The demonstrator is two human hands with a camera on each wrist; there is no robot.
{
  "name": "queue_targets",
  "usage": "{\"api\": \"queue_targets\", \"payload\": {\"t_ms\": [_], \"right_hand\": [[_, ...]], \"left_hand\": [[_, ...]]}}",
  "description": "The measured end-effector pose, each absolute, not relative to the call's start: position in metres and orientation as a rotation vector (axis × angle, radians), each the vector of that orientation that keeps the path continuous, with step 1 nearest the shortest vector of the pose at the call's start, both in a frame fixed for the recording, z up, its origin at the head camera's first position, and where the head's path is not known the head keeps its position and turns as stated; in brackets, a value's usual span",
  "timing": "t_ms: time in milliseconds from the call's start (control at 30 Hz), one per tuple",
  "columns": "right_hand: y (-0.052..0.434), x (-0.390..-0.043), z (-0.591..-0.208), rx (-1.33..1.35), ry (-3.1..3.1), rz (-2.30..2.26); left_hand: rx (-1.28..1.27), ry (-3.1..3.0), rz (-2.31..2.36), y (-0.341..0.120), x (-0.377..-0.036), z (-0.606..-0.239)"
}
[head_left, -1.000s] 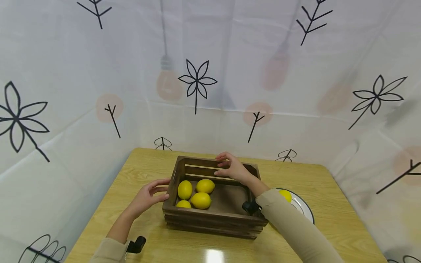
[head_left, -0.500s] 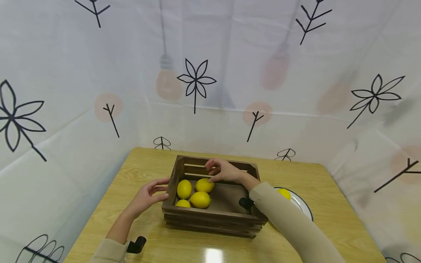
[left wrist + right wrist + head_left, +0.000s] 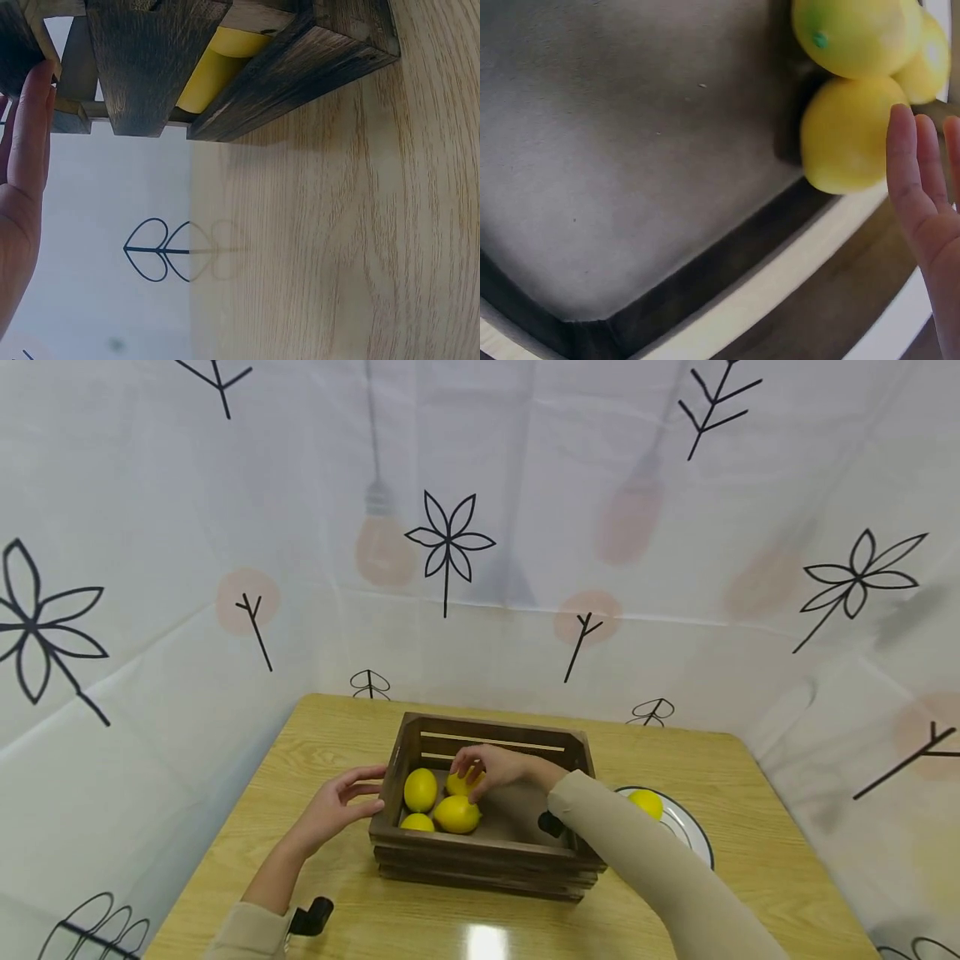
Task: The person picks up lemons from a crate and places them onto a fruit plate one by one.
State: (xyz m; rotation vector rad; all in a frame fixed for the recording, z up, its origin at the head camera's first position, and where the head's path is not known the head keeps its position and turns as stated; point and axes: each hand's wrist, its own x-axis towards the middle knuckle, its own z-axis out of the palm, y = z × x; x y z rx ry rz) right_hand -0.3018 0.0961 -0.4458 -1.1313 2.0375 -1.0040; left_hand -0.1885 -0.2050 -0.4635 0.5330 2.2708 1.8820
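Observation:
A dark wooden slatted crate (image 3: pixel 480 860) stands mid-table with several yellow lemons in its left half, such as the front lemon (image 3: pixel 457 815) and the left lemon (image 3: pixel 420 789). My right hand (image 3: pixel 471 774) reaches down into the crate, with relaxed fingers over the back lemon (image 3: pixel 456 785). In the right wrist view the straight fingers (image 3: pixel 913 180) lie beside a lemon (image 3: pixel 846 135), not wrapped round it. My left hand (image 3: pixel 352 797) rests against the crate's left wall, and its finger (image 3: pixel 30 127) lies flat on a slat of the crate (image 3: pixel 150 60).
A white plate (image 3: pixel 686 839) with one lemon (image 3: pixel 647 803) on it sits just right of the crate. The wooden table (image 3: pixel 300 752) is walled by printed white sheeting at the back and sides. The crate's right half has a bare floor (image 3: pixel 630 150).
My right hand has come down from the crate's back rim into the crate, onto the back lemon. The left hand has stayed at the crate's left wall.

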Motion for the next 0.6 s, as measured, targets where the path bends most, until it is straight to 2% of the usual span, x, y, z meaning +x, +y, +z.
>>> {"api": "queue_targets", "payload": {"t_ms": [267,600], "right_hand": [[0.087,-0.291,-0.458,-1.019,2.070,-0.819],[0.078,-0.284,-0.467,-1.123,2.123,-0.615]], "left_hand": [[0.540,2.271,1.879,-0.205,-0.189,-0.463],[0.550,2.261,1.887,-0.206,-0.189,-0.463]]}}
